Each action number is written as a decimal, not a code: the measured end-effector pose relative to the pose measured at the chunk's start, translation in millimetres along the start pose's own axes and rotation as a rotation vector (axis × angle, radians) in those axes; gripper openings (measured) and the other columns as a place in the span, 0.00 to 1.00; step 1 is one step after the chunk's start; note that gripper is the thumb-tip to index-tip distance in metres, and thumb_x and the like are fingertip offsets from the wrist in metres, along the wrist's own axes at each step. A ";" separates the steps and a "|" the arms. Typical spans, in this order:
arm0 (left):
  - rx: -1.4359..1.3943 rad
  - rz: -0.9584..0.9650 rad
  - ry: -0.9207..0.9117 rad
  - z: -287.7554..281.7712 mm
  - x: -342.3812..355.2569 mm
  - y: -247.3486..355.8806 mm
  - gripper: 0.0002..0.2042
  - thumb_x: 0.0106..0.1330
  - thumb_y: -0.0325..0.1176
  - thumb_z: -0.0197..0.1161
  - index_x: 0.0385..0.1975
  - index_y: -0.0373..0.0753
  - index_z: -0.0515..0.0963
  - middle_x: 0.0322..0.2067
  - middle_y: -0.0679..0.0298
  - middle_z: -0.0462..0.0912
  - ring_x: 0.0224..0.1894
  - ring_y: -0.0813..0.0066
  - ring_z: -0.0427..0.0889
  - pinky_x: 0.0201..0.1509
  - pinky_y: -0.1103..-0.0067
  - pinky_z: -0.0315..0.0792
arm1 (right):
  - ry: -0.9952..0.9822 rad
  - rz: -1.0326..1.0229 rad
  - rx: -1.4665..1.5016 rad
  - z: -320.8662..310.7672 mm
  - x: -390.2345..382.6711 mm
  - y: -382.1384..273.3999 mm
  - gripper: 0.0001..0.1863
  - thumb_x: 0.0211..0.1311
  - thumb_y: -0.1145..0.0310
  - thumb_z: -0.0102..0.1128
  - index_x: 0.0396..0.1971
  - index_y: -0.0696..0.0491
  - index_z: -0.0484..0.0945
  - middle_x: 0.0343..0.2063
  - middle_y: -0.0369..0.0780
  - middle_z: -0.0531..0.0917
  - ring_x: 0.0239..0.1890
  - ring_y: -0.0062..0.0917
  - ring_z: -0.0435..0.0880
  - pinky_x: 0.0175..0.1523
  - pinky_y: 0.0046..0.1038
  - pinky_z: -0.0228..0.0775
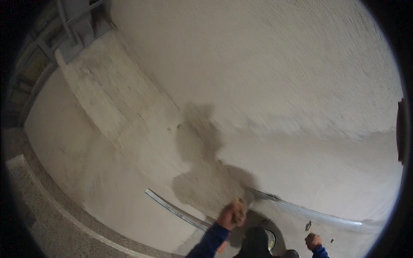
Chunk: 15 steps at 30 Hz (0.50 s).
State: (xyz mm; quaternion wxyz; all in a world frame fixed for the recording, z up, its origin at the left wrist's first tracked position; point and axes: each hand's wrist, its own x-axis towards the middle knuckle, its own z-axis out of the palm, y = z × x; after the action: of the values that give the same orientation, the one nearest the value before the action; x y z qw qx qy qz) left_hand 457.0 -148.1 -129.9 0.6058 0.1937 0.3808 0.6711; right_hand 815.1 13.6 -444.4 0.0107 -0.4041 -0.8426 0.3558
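Note:
My left hand (233,213), in a blue sleeve at the bottom centre, is curled closed; anything inside it is hard to make out. Part of an orange object (223,247) shows below that wrist. My right hand (313,241) is fisted at the lower right, its contents hidden, just below a small metallic object (308,225) on the dusty pale surface (292,94). Two metal strips, one left (172,205) and one right (318,215), lie either side of my hands. Between my hands, a round item (270,240) with a pale rim is partly hidden by a dark shape.
A lighter, rough band (107,86) runs diagonally toward a grey framework (73,21) at the upper left. A long speckled ledge (47,206) curves along the left side. A dark object (401,131) sits at the right rim. My shadow falls across the middle.

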 end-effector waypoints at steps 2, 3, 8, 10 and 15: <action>0.022 0.111 0.245 2.1 -13.0 39.4 0.17 0.58 0.51 0.59 0.37 0.45 0.70 0.28 0.63 0.74 0.25 0.70 0.73 0.25 0.74 0.69 | 0.175 0.189 0.010 -2.3 5.4 33.3 0.12 0.52 0.61 0.54 0.24 0.55 0.76 0.26 0.49 0.80 0.31 0.46 0.79 0.36 0.42 0.72; -0.038 0.103 0.037 3.8 -20.3 60.3 0.19 0.60 0.54 0.54 0.42 0.46 0.69 0.29 0.64 0.73 0.27 0.66 0.73 0.30 0.70 0.70 | 0.239 0.256 -0.041 -6.8 9.3 50.3 0.12 0.53 0.60 0.53 0.26 0.54 0.77 0.27 0.49 0.81 0.32 0.46 0.80 0.36 0.42 0.72; 0.590 0.608 0.514 25.2 -36.4 183.3 0.20 0.66 0.47 0.49 0.56 0.47 0.66 0.45 0.66 0.75 0.44 0.73 0.73 0.48 0.74 0.66 | 0.477 0.453 0.137 -55.4 12.0 118.6 0.15 0.56 0.59 0.50 0.32 0.57 0.75 0.28 0.51 0.79 0.34 0.46 0.78 0.39 0.42 0.70; 0.907 0.819 0.740 28.6 -32.0 233.0 0.20 0.65 0.44 0.53 0.54 0.44 0.67 0.46 0.63 0.74 0.46 0.72 0.72 0.47 0.73 0.66 | 0.560 0.416 0.232 -79.0 -7.2 128.5 0.14 0.56 0.59 0.51 0.30 0.56 0.75 0.27 0.52 0.78 0.33 0.47 0.78 0.36 0.41 0.68; 0.853 0.943 0.844 19.9 -42.4 306.3 0.26 0.63 0.41 0.54 0.60 0.45 0.59 0.58 0.61 0.63 0.58 0.63 0.63 0.59 0.66 0.60 | 0.823 0.492 0.496 -129.8 -59.7 112.9 0.13 0.58 0.61 0.52 0.29 0.56 0.76 0.21 0.42 0.81 0.26 0.32 0.81 0.34 0.31 0.70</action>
State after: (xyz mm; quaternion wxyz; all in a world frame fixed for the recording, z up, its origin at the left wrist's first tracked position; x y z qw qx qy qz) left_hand 275.6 -176.0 119.7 -0.0692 0.2800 0.6833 0.6707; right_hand 971.0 96.6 -400.1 0.3516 -0.6808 -0.5399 0.3485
